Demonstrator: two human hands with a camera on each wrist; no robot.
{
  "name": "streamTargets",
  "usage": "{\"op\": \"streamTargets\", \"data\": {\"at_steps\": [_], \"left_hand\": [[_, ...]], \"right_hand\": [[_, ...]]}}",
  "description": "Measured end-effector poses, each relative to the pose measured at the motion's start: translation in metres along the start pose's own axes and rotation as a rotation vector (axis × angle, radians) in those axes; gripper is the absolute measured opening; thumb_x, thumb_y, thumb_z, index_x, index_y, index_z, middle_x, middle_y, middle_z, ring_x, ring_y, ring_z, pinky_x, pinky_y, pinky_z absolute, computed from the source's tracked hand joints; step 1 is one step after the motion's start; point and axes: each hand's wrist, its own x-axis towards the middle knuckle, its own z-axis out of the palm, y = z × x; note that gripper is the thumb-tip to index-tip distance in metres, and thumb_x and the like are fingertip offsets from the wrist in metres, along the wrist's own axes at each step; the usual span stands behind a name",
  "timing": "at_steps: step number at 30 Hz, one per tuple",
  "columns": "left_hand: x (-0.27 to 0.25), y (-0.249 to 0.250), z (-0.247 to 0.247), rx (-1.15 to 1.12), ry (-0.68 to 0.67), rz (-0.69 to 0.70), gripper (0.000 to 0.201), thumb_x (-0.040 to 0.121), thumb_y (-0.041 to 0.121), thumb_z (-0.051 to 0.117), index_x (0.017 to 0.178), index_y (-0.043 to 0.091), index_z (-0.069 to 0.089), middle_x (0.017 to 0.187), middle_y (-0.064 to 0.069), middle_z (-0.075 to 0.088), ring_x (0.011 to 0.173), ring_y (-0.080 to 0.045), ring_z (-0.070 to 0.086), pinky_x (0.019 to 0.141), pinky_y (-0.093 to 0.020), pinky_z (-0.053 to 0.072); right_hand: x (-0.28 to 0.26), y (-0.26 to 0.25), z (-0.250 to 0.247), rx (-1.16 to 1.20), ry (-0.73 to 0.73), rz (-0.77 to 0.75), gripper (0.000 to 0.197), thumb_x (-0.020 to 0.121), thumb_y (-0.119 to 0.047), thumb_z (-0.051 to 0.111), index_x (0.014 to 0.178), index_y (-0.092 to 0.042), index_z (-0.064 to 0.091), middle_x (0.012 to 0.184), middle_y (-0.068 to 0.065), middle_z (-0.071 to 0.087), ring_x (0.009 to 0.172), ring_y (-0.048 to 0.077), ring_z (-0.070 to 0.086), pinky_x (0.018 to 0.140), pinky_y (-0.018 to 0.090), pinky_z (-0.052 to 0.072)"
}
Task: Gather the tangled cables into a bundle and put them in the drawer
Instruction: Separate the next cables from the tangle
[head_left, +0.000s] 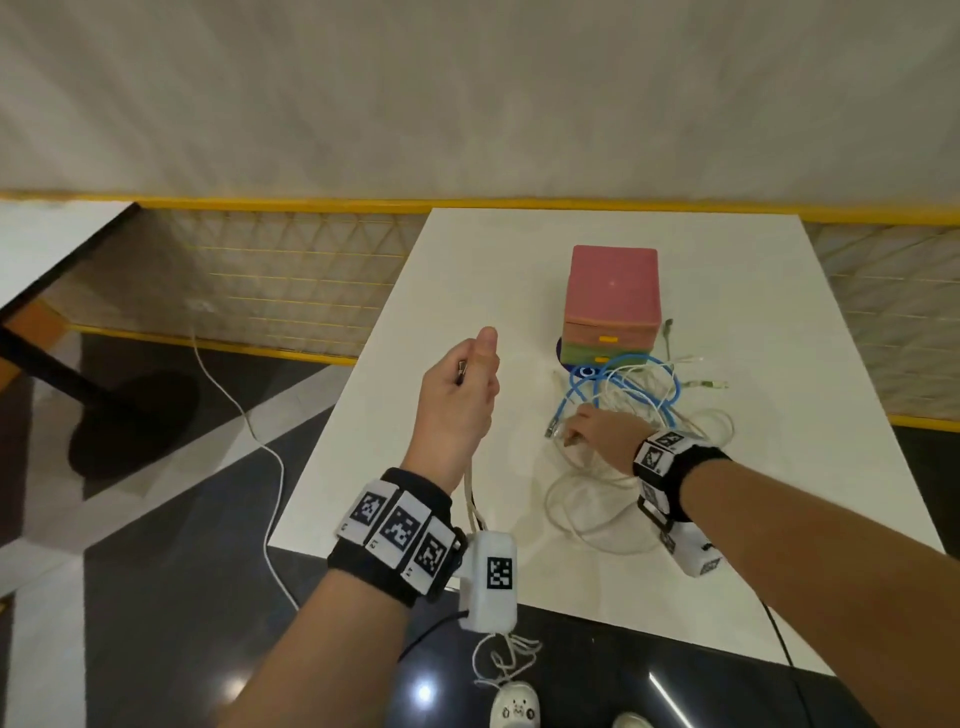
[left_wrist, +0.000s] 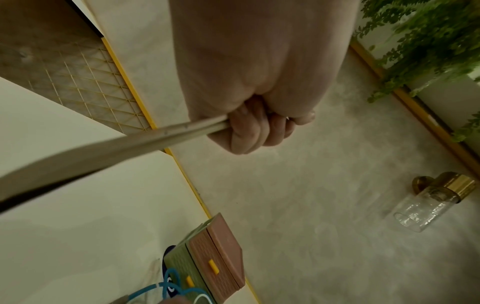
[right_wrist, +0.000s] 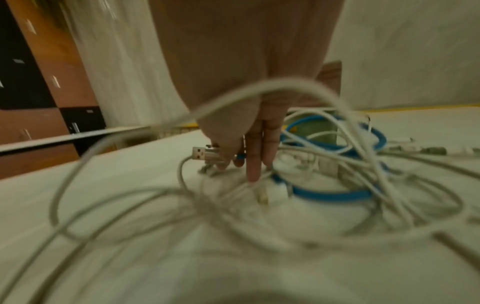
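Observation:
A tangle of white cables (head_left: 597, 499) and a blue cable (head_left: 631, 387) lies on the white table (head_left: 805, 493), in front of a small drawer box (head_left: 613, 306) with a pink top, a green bottom and both drawers closed. My left hand (head_left: 470, 374) is raised left of the box. It grips the plug end of white cable strands (left_wrist: 166, 133) in its fist (left_wrist: 249, 131), and they hang down past the wrist. My right hand (head_left: 576, 431) reaches down into the tangle, its thumb and forefinger (right_wrist: 233, 160) pinching a USB plug (right_wrist: 201, 153) while the other fingers point at the table.
A yellow-railed mesh fence (head_left: 270, 280) runs behind the table. A loose white cord (head_left: 234, 410) trails over the dark floor on the left, near another table's black pedestal (head_left: 78, 389). A glass wall lamp (left_wrist: 428, 203) and green foliage (left_wrist: 428, 41) show in the left wrist view.

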Motion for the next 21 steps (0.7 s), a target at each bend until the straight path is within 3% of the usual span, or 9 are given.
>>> {"op": "streamTargets", "data": {"at_steps": [2, 4, 6, 9, 11, 13, 16, 18, 21], "left_hand": [[0.002, -0.003, 0.000, 0.011, 0.014, 0.002, 0.044, 0.099, 0.040, 0.049, 0.066, 0.017, 0.032, 0.058, 0.005, 0.025, 0.047, -0.011, 0.020, 0.042, -0.019, 0.021], [0.005, -0.005, 0.003, 0.009, 0.019, -0.001, 0.041, 0.095, 0.038, 0.058, 0.066, 0.016, 0.040, 0.055, 0.007, 0.027, 0.046, -0.011, 0.021, 0.043, -0.020, 0.021], [0.009, -0.005, 0.009, 0.016, 0.016, -0.006, 0.028, 0.089, 0.036, 0.068, 0.073, 0.018, 0.053, 0.052, 0.012, 0.031, 0.046, -0.010, 0.023, 0.044, -0.021, 0.023], [0.016, -0.003, 0.025, 0.007, -0.008, 0.004, 0.022, 0.082, 0.031, 0.077, 0.093, 0.016, 0.066, 0.049, 0.017, 0.040, 0.045, -0.004, 0.031, 0.044, -0.016, 0.028], [0.022, -0.001, 0.037, 0.004, -0.038, 0.016, 0.030, 0.079, 0.028, 0.080, 0.103, 0.015, 0.068, 0.055, 0.016, 0.045, 0.046, -0.002, 0.035, 0.045, -0.014, 0.031], [0.027, 0.003, 0.050, -0.002, -0.070, 0.033, 0.025, 0.083, 0.021, 0.077, 0.103, 0.010, 0.069, 0.061, 0.009, 0.051, 0.045, -0.001, 0.042, 0.044, -0.014, 0.035], [0.033, 0.012, 0.066, -0.029, -0.077, 0.037, 0.013, 0.088, 0.017, 0.071, 0.096, 0.008, 0.068, 0.066, 0.002, 0.062, 0.050, -0.001, 0.057, 0.045, -0.015, 0.044], [0.038, 0.014, 0.073, 0.056, -0.062, 0.108, 0.013, 0.090, 0.023, 0.068, 0.088, 0.010, 0.067, 0.064, 0.003, 0.061, 0.051, 0.000, 0.056, 0.047, -0.015, 0.045], [0.046, 0.014, 0.078, 0.159, -0.047, 0.217, 0.030, 0.095, 0.032, 0.061, 0.073, 0.011, 0.058, 0.060, 0.002, 0.055, 0.054, -0.006, 0.050, 0.057, -0.019, 0.043]], "right_hand": [[-0.004, 0.003, -0.019, 0.159, 0.074, 0.007, 0.030, 0.095, -0.002, 0.039, 0.120, -0.011, 0.053, 0.120, 0.012, 0.051, 0.094, 0.026, 0.059, 0.076, 0.030, 0.042], [-0.012, 0.002, -0.039, 0.563, 0.239, 0.044, 0.022, 0.097, -0.008, 0.043, 0.114, -0.007, 0.055, 0.100, 0.014, 0.055, 0.077, 0.017, 0.056, 0.067, 0.021, 0.042], [-0.025, -0.006, -0.065, 0.864, 0.395, 0.058, 0.022, 0.098, -0.008, 0.044, 0.118, -0.010, 0.053, 0.086, 0.008, 0.059, 0.067, 0.012, 0.060, 0.061, 0.015, 0.046], [-0.047, -0.020, -0.095, 1.116, 0.529, -0.022, 0.012, 0.096, -0.009, 0.049, 0.108, -0.010, 0.047, 0.086, 0.013, 0.065, 0.067, 0.018, 0.068, 0.063, 0.027, 0.054], [-0.057, -0.030, -0.107, 1.206, 0.591, -0.055, 0.011, 0.095, -0.011, 0.051, 0.104, -0.010, 0.044, 0.093, 0.020, 0.067, 0.072, 0.025, 0.070, 0.069, 0.035, 0.055], [-0.065, -0.039, -0.112, 1.268, 0.593, -0.103, 0.015, 0.095, -0.007, 0.051, 0.105, -0.012, 0.041, 0.097, 0.020, 0.067, 0.077, 0.025, 0.069, 0.075, 0.036, 0.056], [-0.070, -0.045, -0.111, 1.324, 0.617, -0.109, 0.024, 0.092, 0.002, 0.051, 0.111, -0.010, 0.041, 0.099, 0.019, 0.063, 0.080, 0.020, 0.068, 0.080, 0.035, 0.056], [-0.068, -0.043, -0.105, 1.270, 0.613, -0.073, 0.019, 0.094, -0.002, 0.050, 0.113, -0.003, 0.046, 0.102, 0.020, 0.061, 0.078, 0.016, 0.068, 0.077, 0.031, 0.057], [-0.063, -0.038, -0.093, 1.176, 0.516, -0.061, 0.022, 0.100, -0.012, 0.041, 0.107, 0.007, 0.050, 0.096, 0.018, 0.062, 0.076, 0.012, 0.068, 0.074, 0.030, 0.056]]}}
